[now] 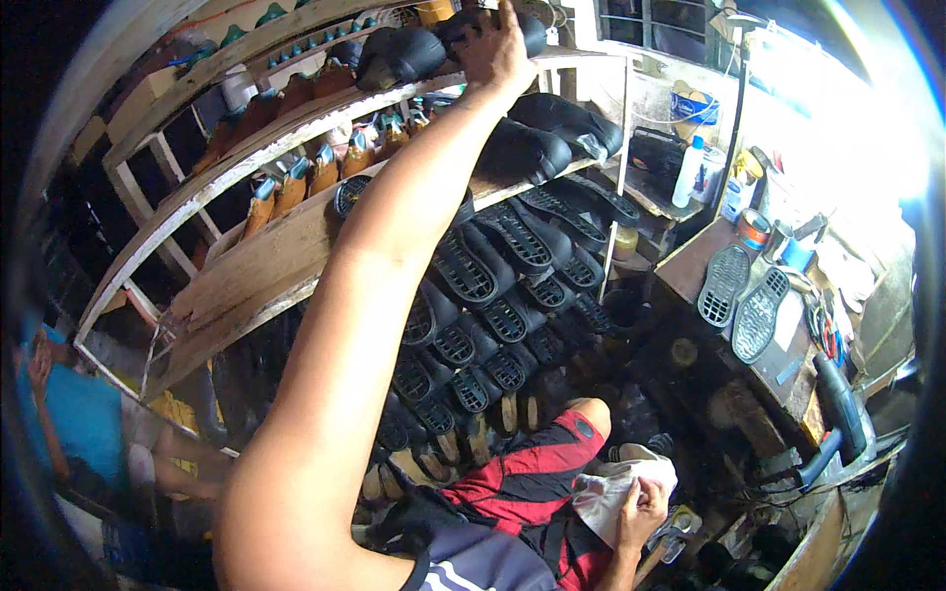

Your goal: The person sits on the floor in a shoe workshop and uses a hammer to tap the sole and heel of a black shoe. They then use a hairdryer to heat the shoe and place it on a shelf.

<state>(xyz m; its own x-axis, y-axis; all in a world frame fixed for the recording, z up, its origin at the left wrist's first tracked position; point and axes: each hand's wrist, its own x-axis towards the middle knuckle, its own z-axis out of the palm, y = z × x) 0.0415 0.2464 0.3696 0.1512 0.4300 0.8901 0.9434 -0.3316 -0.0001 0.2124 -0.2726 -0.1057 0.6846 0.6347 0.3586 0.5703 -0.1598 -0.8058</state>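
My left arm stretches up across the view to the top shelf. There my left hand (493,54), fingers spread, lies against black shoes; one black shoe (401,57) sits just left of it, and another dark shoe (527,35) is partly hidden behind the fingers. Low on the right, beside my knee in red and black shorts, my right hand (642,510) has its fingers closed on a white cloth (603,500). On the shelf below my left hand rest more black shoes (527,153).
Rows of black shoes with gridded soles (478,266) fill the lower rack. Brown shoes (325,169) line a shelf to the left. The workbench (690,264) at right bears two soles (759,315), a tin (754,229) and a heat gun (838,409). A person in teal (89,424) is at far left.
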